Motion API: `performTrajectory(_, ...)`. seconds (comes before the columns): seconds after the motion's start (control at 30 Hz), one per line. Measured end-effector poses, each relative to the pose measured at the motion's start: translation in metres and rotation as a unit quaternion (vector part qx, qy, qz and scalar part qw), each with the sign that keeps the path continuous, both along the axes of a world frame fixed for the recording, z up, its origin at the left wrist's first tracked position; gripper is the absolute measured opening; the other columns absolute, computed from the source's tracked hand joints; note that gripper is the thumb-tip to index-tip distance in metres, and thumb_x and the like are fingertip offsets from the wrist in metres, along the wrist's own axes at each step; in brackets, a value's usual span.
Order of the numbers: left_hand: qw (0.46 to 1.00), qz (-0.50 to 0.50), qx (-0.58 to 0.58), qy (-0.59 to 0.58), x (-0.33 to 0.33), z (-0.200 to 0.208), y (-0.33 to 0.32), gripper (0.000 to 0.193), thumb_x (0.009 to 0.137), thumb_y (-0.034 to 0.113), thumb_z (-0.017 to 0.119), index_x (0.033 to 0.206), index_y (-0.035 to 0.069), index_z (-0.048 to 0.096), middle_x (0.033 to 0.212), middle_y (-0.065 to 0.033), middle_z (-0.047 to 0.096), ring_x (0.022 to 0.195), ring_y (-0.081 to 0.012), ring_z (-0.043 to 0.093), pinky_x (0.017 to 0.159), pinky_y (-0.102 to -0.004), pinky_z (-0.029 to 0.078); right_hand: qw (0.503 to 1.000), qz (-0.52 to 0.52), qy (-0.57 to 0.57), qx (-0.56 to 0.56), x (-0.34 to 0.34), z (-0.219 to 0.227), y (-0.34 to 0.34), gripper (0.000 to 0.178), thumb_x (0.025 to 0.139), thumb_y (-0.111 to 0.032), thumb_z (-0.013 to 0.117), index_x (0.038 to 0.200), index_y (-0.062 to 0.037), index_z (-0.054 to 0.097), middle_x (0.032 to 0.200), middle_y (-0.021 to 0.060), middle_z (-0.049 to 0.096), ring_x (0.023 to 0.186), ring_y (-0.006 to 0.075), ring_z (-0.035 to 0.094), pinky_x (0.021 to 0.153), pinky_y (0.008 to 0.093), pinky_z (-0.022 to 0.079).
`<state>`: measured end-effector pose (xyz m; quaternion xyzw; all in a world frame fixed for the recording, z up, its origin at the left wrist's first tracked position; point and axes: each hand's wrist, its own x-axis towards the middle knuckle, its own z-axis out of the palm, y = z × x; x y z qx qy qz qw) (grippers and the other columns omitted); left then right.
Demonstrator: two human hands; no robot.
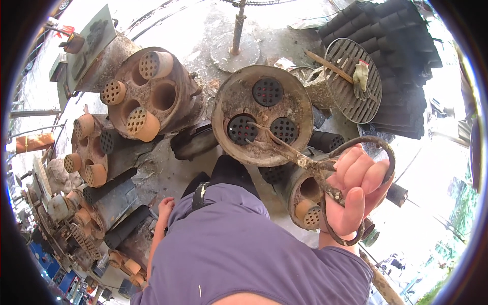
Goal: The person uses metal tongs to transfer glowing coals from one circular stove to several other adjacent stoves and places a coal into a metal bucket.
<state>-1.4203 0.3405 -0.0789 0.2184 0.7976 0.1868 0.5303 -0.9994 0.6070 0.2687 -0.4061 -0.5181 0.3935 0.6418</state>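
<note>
Fingers (356, 168) of the right hand (356, 195) curl through the looped handles of long rusty iron tongs (305, 161), gripping them firmly, with the thumb pressed down along the lower loop. From the head view, the tongs reach out to the left and away from the hand, and their two thin tips lie over the top of a round rusty stove (262, 115), close to the nearest-left of three black honeycomb coal briquettes (241, 128) that sit sunk in its holes; whether the tips touch that briquette cannot be told. The left hand (165, 207) hangs low beside the purple shirt (244, 249), fingers loosely curled and holding nothing that shows. Just under the right hand stands a smaller cylinder stove (305, 195) with a burnt orange-tan briquette in one hole. To the left stands another stove (152, 94) on the concrete floor (168, 170), with four pale spent briquettes standing up from its holes. Farther left, more stoves and spent briquettes crowd the edge of the picture. At the upper right a round metal grate (351, 81) leans against a stack of black briquettes (391, 46), with a wooden stick and a glove resting on it.
</note>
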Motion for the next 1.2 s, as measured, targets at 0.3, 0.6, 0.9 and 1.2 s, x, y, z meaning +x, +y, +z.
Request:
performTrajectory(0.3, 1.000, 0.005, 0.007, -0.002, 0.005, 0.000, 0.001, 0.024, 0.075, 0.007, 0.052, 0.097, 0.000, 0.059, 0.076, -0.0061, 0.061, 0.064, -0.0114, 0.055, 0.059, -0.0228, 0.045, 1.000, 0.002, -0.008, 0.015, -0.007, 0.003, 0.010, 0.029, 0.071, -0.019, 0.059, 0.072, -0.0140, 0.031, 0.057, -0.0045, 0.031, 0.054, 0.0089, 0.030, 0.059, 0.0245, 0.025)
performTrajectory(0.6, 1.000, 0.007, -0.003, 0.011, -0.001, -0.011, -0.016, 0.022, 0.075, 0.008, 0.055, 0.095, 0.001, 0.061, 0.077, -0.0042, 0.061, 0.065, -0.0103, 0.055, 0.060, -0.0222, 0.045, 1.000, -0.002, -0.008, 0.009, -0.013, 0.005, 0.009, 0.026, 0.073, -0.016, 0.058, 0.075, -0.0137, 0.032, 0.059, -0.0035, 0.034, 0.054, 0.0091, 0.031, 0.058, 0.0244, 0.026)
performTrajectory(0.9, 0.999, 0.039, -0.004, -0.006, 0.000, -0.013, -0.012, 0.024, 0.074, 0.007, 0.054, 0.095, 0.001, 0.061, 0.075, -0.0043, 0.061, 0.064, -0.0104, 0.055, 0.060, -0.0224, 0.045, 0.997, 0.028, -0.030, 0.063, -0.008, 0.008, 0.018, 0.028, 0.076, -0.024, 0.057, 0.088, -0.0094, 0.037, 0.066, -0.0019, 0.033, 0.062, 0.0100, 0.031, 0.060, 0.0241, 0.026)
performTrajectory(1.2, 0.999, -0.015, 0.025, 0.019, -0.008, -0.024, -0.010, 0.025, 0.074, 0.007, 0.053, 0.096, 0.001, 0.060, 0.075, -0.0046, 0.061, 0.064, -0.0101, 0.055, 0.058, -0.0228, 0.045, 0.992, -0.053, 0.063, 0.093, 0.007, 0.049, -0.008, 0.030, 0.072, -0.028, 0.056, 0.086, -0.0084, 0.039, 0.065, -0.0019, 0.032, 0.060, 0.0101, 0.032, 0.062, 0.0245, 0.026)
